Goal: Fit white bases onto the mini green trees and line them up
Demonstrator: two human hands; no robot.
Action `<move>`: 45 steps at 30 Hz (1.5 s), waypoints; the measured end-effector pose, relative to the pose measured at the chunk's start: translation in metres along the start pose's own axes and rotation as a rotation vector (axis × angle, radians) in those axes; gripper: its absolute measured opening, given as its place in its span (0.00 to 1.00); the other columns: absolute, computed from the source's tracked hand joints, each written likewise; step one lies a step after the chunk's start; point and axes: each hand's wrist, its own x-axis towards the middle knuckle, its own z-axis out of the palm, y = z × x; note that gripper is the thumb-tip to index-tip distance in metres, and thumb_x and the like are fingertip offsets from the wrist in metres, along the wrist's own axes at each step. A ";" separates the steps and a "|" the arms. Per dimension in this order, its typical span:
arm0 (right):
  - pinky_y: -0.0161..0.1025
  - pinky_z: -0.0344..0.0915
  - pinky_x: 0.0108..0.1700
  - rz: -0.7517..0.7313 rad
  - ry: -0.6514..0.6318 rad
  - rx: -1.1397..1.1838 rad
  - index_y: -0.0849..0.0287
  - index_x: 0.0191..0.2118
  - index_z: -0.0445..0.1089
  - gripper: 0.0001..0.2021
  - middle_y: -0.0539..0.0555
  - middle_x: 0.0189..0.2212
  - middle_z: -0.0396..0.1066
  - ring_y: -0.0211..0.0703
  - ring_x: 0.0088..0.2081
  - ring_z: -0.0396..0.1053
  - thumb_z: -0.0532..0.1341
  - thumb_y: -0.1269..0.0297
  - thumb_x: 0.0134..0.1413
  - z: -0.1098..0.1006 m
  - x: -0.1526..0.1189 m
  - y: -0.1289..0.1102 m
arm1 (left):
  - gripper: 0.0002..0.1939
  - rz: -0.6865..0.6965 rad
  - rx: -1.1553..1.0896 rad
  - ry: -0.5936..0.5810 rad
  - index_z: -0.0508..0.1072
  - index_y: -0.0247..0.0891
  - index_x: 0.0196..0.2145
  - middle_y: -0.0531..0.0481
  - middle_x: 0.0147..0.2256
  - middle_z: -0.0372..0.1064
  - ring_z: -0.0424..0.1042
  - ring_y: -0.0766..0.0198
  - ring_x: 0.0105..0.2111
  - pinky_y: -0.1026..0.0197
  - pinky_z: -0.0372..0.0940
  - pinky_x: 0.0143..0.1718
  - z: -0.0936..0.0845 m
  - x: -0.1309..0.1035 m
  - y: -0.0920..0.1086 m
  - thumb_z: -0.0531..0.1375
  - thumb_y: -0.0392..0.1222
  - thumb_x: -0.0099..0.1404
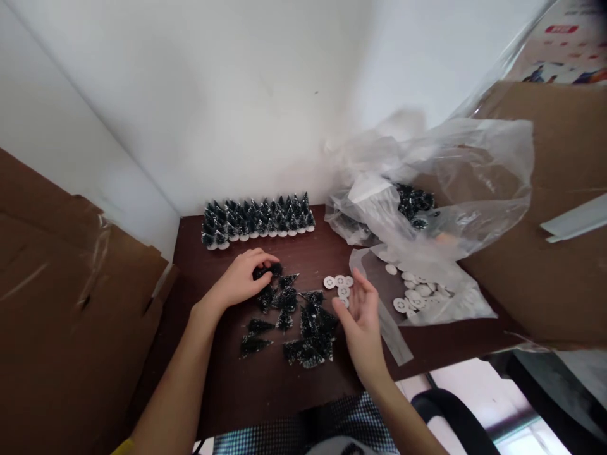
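Observation:
My left hand [244, 275] curls its fingers around a small dark green bottle-brush tree [275, 270] with frosted tips, at the upper left of a loose pile. More of these miniature trees [315, 319] lie on their sides between my hands. My right hand [364, 316] is open, thumb and fingers apart, beside several round white plastic bases [340, 282]. Its thumb and fingers partly hide the lowest base. Against the wall, rows of miniature trees [258, 218] stand upright on white bases.
A clear plastic bag [427, 246] at the right spills white bases [417, 297]; dark trees [412, 202] show behind its plastic. Cardboard boxes flank the brown table [275, 385], one at the left [71, 303] and one at the right [545, 272]. A white wall closes off the back.

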 end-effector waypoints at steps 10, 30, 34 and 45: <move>0.52 0.55 0.66 -0.285 -0.376 -0.299 0.54 0.50 0.63 0.15 0.59 0.60 0.63 0.50 0.64 0.59 0.60 0.65 0.57 0.009 0.070 -0.035 | 0.18 0.021 0.018 0.005 0.74 0.38 0.49 0.46 0.39 0.68 0.69 0.55 0.41 0.54 0.66 0.44 0.001 -0.001 0.000 0.55 0.37 0.61; 0.42 0.64 0.47 -0.599 -0.872 -0.773 0.58 0.46 0.70 0.11 0.56 0.42 0.69 0.47 0.45 0.68 0.63 0.72 0.57 -0.002 0.115 -0.036 | 0.18 -0.028 0.009 0.026 0.73 0.39 0.50 0.47 0.38 0.68 0.68 0.55 0.41 0.55 0.65 0.43 0.005 -0.001 -0.001 0.58 0.40 0.63; 0.41 0.65 0.45 -0.536 -0.795 -0.551 0.56 0.47 0.70 0.10 0.54 0.42 0.67 0.43 0.42 0.68 0.62 0.67 0.60 -0.003 0.112 -0.037 | 0.16 -0.037 0.008 0.009 0.75 0.39 0.48 0.47 0.37 0.68 0.69 0.56 0.40 0.56 0.65 0.42 0.006 0.000 0.001 0.59 0.41 0.63; 0.38 0.66 0.38 -0.218 -0.629 -0.051 0.54 0.44 0.76 0.12 0.50 0.35 0.64 0.38 0.34 0.66 0.67 0.59 0.53 0.009 0.105 -0.031 | 0.12 -0.001 -0.047 0.150 0.74 0.39 0.47 0.46 0.41 0.73 0.68 0.55 0.44 0.53 0.65 0.46 0.005 0.002 0.017 0.58 0.42 0.67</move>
